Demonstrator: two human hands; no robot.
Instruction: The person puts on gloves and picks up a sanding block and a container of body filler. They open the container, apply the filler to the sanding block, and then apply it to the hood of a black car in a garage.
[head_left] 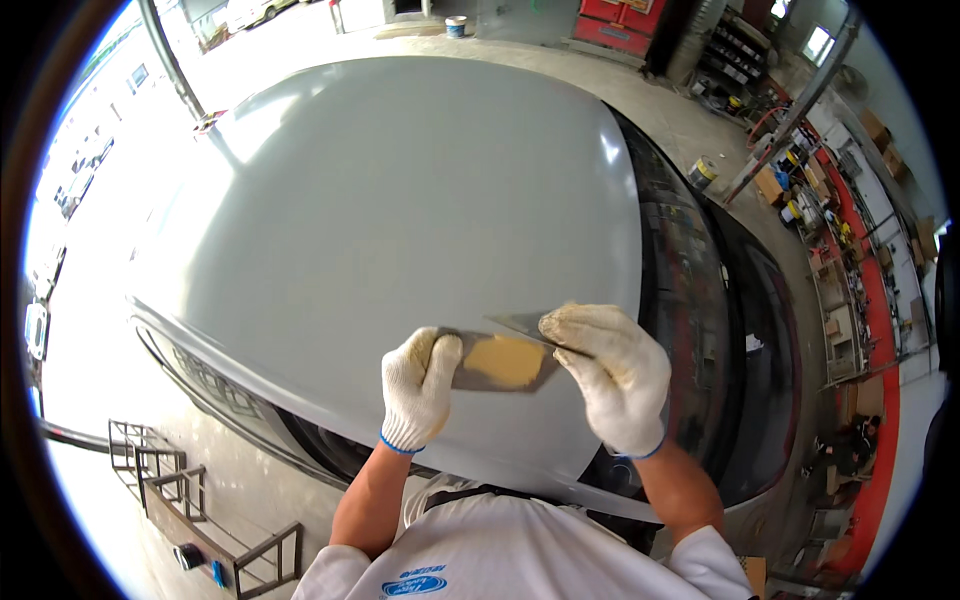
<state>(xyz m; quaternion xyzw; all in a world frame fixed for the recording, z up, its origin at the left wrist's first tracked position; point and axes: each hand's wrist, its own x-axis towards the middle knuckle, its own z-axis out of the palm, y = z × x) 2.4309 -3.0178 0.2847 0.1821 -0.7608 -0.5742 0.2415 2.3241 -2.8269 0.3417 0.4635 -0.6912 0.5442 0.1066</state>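
Observation:
Both my hands wear white knit gloves and are over the near part of a car's grey roof (pixel 420 190). My left hand (pixel 418 385) is closed on the left end of a flat, dark grey putty plate (pixel 468 378), thumb on top. A smear of tan filler (pixel 506 360) covers the middle of that plate. Pinched between the thumb and fingers of my right hand (pixel 612 375) is a thin metal putty spreader (pixel 518 323), its blade pointing left just above the plate's right end. My fingers hide the spreader's held end.
The dark rear window (pixel 680 270) lies right of the roof. Metal frame stands (pixel 190 510) are on the floor at lower left. Cluttered shelves (pixel 835 270) line the right wall, with a seated person (pixel 855 445) beside them. A bucket (pixel 703 172) stands past the car.

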